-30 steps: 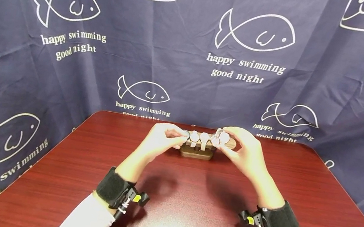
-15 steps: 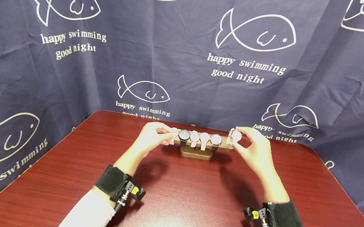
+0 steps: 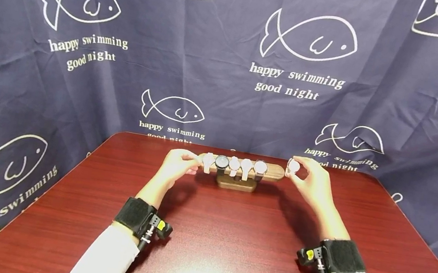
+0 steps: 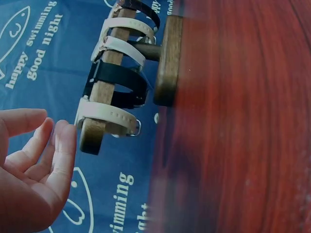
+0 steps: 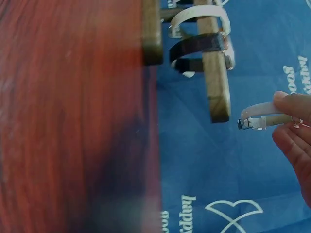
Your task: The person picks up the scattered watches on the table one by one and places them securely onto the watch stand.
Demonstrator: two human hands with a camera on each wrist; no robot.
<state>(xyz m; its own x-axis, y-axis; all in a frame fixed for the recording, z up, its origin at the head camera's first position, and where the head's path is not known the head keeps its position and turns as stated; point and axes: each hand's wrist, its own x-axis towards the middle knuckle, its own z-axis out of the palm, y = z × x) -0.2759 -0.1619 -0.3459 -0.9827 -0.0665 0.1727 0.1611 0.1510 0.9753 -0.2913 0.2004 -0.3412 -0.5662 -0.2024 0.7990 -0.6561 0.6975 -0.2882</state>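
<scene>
A wooden watch stand [image 3: 275, 172] has several watches strapped on its crossbar. From the left come a white-strapped watch [image 4: 109, 115], a black one with a dark dial [image 3: 222, 162], two pale ones, and a dark-strapped watch [image 5: 199, 44] with a light dial. My right hand [image 3: 313, 181] pinches a separate white-strapped watch [image 5: 262, 115] between thumb and fingers, just beyond the bar's right end. Its band is fastened in a loop. My left hand [image 4: 36, 165] holds nothing; its extended fingertips are right by the leftmost watch at the bar's left end.
The stand's wooden base [image 3: 236, 184] sits near the back of a reddish-brown table [image 3: 205, 229]. A blue curtain [image 3: 230, 62] with white fish drawings hangs behind it. The right stretch of the crossbar is bare wood.
My right hand has carried the white-strapped watch rightward along the bar and past its end. My left hand has slid left from the dark-dial watch, uncovering the leftmost one.
</scene>
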